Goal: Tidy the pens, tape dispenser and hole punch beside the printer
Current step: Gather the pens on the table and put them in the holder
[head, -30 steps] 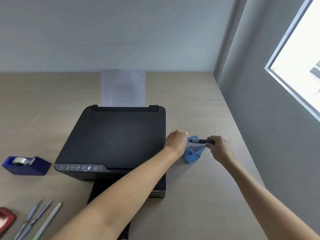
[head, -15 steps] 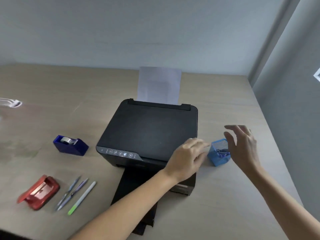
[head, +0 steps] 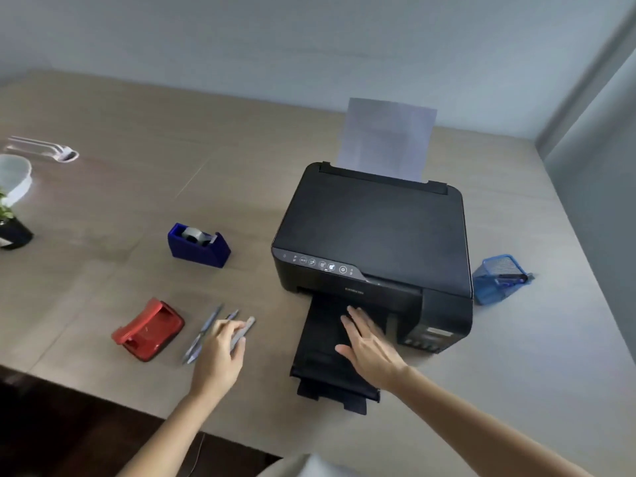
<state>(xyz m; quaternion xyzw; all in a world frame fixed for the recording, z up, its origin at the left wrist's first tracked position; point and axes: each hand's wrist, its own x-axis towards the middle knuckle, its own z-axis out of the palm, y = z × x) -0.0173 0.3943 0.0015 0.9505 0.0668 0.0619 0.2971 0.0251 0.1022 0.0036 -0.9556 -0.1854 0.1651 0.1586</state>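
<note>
Right now my left hand is down over the loose pens on the desk, fingers curled onto the pale one, though the blur keeps me from telling whether it is truly gripped. My right hand lies flat and unclenched on the printer's black output tray — holding nothing. The red hole punch sits just left of the pens, the blue tape dispenser farther back; the blue mesh cup with one pen in it waits on the printer's far side. I'd gather all the pens in one pinch, tips aligned, and carry them across — dropping them in upright. There is small lettering on the printer's front, too fine to read.
</note>
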